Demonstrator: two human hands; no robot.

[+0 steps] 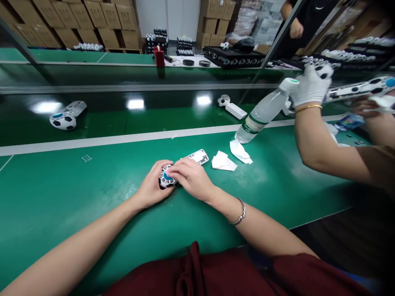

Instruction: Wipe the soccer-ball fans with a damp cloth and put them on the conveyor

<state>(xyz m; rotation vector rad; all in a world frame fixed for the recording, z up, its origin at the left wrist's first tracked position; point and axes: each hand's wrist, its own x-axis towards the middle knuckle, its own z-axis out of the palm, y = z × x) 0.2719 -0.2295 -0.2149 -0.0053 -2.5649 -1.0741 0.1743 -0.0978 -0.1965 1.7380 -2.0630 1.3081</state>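
My left hand [152, 186] is wrapped round the ball-shaped head of a football-patterned device [163, 181], low over the green bench. The head is white with black patches, and its white, flat handle [200, 156] points away to the right. At the centre of the head sits a blue disc [167, 176]. My right hand [194, 177] has its fingertips pinched together at this disc, and its fingers cover the middle of the device. Whether the disc is lifted or still flat I cannot make out.
Crumpled white papers [224, 161] and a leaning plastic bottle [262, 113] are to the right. Similar football devices lie on the dark belt, at left [63, 120] and right [231, 107]. A co-worker's gloved hand [311, 86] holds another device at far right.
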